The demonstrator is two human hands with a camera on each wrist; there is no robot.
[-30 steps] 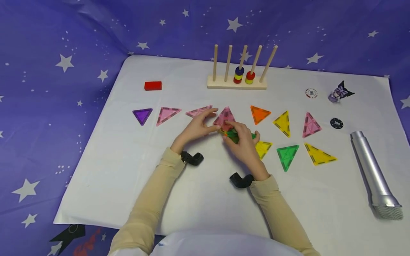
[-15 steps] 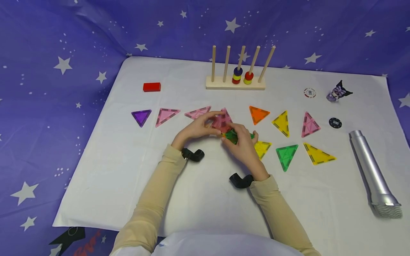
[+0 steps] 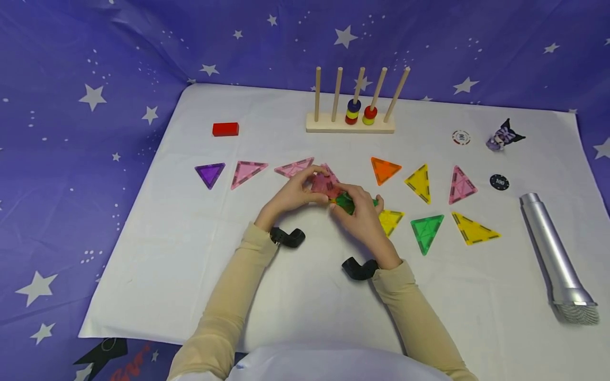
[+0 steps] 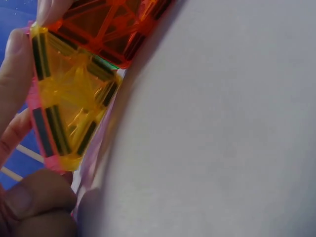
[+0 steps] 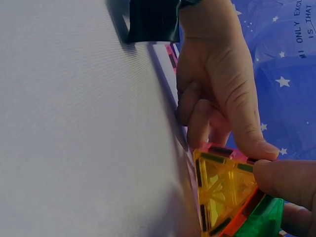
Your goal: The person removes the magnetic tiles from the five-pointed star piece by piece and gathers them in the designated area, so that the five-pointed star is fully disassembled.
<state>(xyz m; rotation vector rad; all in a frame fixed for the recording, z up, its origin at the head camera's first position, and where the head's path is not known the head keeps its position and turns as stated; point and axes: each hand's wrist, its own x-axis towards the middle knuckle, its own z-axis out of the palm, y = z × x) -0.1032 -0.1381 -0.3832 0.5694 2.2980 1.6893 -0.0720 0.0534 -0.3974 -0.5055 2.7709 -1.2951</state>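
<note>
Left hand [image 3: 301,194] pinches pink tile [image 3: 325,186]; right hand [image 3: 361,211] grips joined tile cluster [image 3: 345,202]. Likely light, stiff, slick; joints may pop apart. Best hold: rims, near corners.

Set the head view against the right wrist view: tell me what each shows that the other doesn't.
Only the head view shows the peg stand, red block, silver microphone and dark-eared figurine.

Only the right wrist view shows dark lettering on the backdrop and the broad face of the held yellow tile, a mere sliver from above.

Both share the left hand, at least part of the right hand, the held green tile and the starry backdrop.
</note>
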